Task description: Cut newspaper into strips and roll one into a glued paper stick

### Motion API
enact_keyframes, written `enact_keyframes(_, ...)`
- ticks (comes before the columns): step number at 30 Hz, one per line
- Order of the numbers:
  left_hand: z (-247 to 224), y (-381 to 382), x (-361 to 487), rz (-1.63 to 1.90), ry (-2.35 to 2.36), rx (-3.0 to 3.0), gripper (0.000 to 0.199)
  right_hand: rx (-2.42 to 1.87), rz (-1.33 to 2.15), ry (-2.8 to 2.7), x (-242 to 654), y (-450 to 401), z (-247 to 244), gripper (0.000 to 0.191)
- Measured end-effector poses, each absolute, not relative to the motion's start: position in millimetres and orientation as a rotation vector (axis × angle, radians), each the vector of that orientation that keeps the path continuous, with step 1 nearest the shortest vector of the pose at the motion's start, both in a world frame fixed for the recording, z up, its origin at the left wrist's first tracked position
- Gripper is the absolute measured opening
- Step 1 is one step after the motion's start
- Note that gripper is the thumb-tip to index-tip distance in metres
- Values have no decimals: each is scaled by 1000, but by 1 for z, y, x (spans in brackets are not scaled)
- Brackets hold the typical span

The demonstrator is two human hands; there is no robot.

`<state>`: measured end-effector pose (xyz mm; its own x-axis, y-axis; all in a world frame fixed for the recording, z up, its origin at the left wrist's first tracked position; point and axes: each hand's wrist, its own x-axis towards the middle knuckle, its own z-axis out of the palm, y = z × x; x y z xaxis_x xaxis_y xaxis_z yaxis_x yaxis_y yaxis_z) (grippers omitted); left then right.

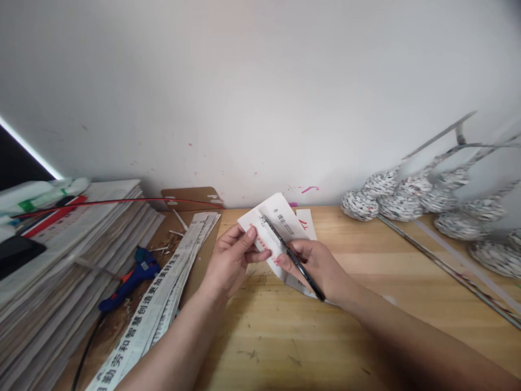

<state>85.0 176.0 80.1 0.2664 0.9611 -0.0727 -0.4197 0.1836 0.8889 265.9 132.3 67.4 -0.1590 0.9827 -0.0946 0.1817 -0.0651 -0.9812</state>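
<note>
A folded sheet of printed paper (280, 217) is held up over the wooden table (260, 336). My left hand (234, 255) pinches its left edge between thumb and fingers. Across the paper lies a slim black tool (304, 271), its pointed front end over the print; whether it is a cutter or scissors is hard to tell. The fingers of my right hand (315, 266) are closed around the tool near the paper's right side. Another white piece with a red mark (306, 220) shows just behind the sheet.
At the left are stacked newspapers (81, 277), a blue glue gun (132, 279) with a cable, and newspaper strips (158, 298). Woven paper gourd shapes (401, 203) stand at the right by the wall. A long thin rod (448, 266) lies in front of them.
</note>
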Motion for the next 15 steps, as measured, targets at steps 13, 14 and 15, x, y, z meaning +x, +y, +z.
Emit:
enact_keyframes(13,78,174,87,1094,766,917,28,-1350,1277,-1446,266,132,68,46)
enact_keyframes(14,77,174,87,1074,757,929,28,-1361,1257,-1457,267,132,68,45)
enact_keyframes(15,76,173,88,1056,745,939,27,-1366,1242,-1468,267,133,68,45)
